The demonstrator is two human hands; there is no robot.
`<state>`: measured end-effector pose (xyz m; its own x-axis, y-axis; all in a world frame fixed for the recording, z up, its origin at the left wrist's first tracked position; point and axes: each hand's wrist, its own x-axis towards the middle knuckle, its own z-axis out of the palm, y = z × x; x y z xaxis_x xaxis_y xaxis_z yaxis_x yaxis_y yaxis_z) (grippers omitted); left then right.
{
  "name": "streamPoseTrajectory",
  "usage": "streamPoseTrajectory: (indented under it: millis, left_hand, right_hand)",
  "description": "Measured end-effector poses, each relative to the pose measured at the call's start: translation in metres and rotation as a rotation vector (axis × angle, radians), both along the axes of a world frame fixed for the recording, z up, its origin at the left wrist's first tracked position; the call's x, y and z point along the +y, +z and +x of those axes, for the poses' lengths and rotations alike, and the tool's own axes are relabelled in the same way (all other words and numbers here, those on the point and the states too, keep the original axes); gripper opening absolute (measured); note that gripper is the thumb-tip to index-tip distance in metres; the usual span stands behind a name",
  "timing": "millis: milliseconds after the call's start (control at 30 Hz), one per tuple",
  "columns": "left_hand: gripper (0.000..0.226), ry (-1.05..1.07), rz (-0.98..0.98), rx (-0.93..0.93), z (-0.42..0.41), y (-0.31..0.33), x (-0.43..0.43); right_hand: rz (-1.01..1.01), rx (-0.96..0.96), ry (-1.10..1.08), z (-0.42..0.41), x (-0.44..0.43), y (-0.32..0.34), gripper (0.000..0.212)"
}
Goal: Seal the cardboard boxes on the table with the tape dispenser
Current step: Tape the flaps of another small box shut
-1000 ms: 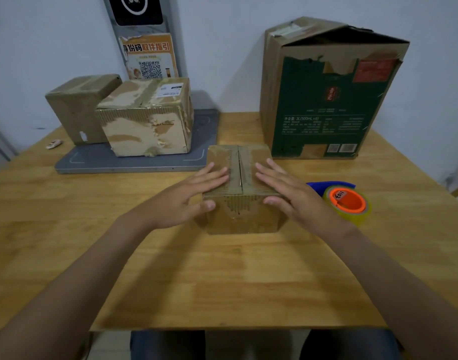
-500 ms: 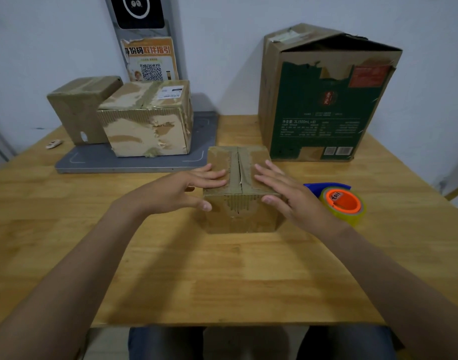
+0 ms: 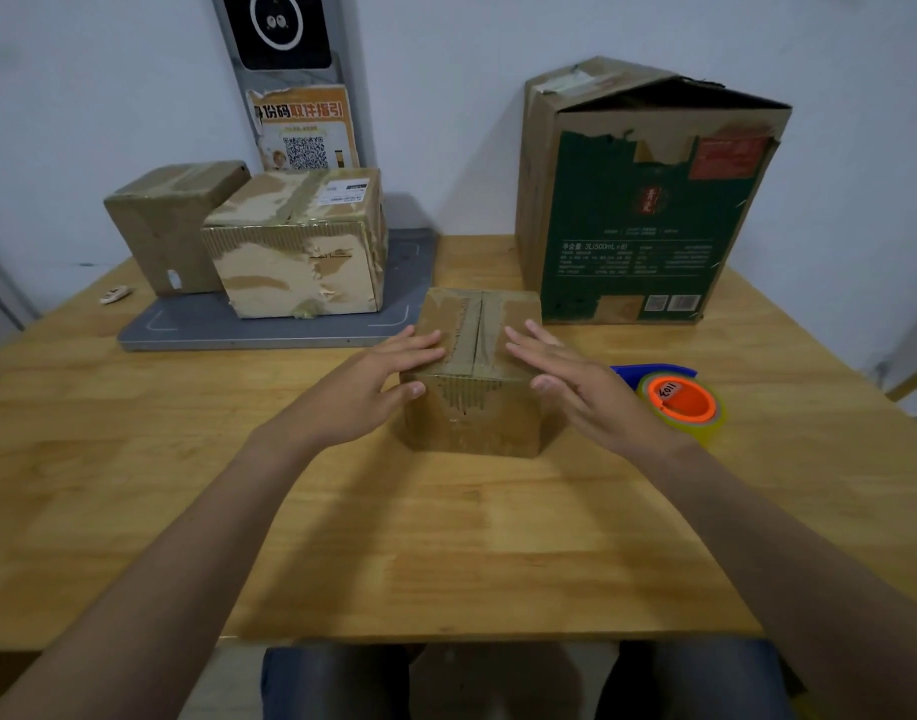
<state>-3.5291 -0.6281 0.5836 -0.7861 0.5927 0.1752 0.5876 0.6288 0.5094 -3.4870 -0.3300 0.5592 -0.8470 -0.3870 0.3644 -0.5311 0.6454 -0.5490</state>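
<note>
Hands (image 3: pixel 373 387) spread flat on the box (image 3: pixel 477 376) flaps (light, stiff cardboard, I think); I'd grip its sides, dispenser (image 3: pixel 674 397) beside

wooden table (image 3: pixel 446 537) bears boxes (image 3: pixel 474 407), tape dispenser (image 3: pixel 677 400), tray (image 3: pixel 269 324).

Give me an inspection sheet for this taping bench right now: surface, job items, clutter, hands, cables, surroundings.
Surface: wooden table, grey mat at back left.
Job's things: small box centred, flaps closed; tape dispenser to its right; tall green box top open; two taped boxes on the mat.
Clutter: small white item far left.
Hands: left hand and right hand open, flat at the box's sides.
Cables: nothing seen.
Surroundings: white wall, QR poster.
</note>
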Motion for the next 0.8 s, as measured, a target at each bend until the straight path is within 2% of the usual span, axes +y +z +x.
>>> streamPoseTrajectory:
  millis: [67, 167, 300, 400, 600, 800]
  left_hand:
    - [0.055, 0.021, -0.018, 0.017, 0.001, 0.001, 0.003]
    - [0.063, 0.031, 0.002, 0.008, 0.001, 0.000, 0.011]
    - [0.058, 0.004, 0.073, -0.032, -0.004, -0.006, 0.012]
    - [0.053, 0.009, 0.157, -0.061, -0.004, -0.013, 0.014]
    - [0.047, 0.007, 0.188, -0.019, -0.005, -0.021, 0.017]
    - [0.050, 0.042, 0.140, -0.006, -0.003, -0.018, 0.023]
  right_hand:
    - [0.002, -0.005, 0.028, -0.007, 0.010, 0.004, 0.051]
    - [0.109, -0.025, 0.036, -0.019, 0.024, 0.007, 0.053]
    - [0.127, -0.083, 0.078, -0.026, 0.033, 0.006, 0.075]
    - [0.065, -0.077, 0.080, -0.026, 0.028, 0.001, 0.078]
    - [0.032, -0.082, -0.015, -0.016, 0.013, -0.004, 0.073]
    - [-0.013, -0.074, -0.189, -0.007, -0.015, -0.002, 0.078]
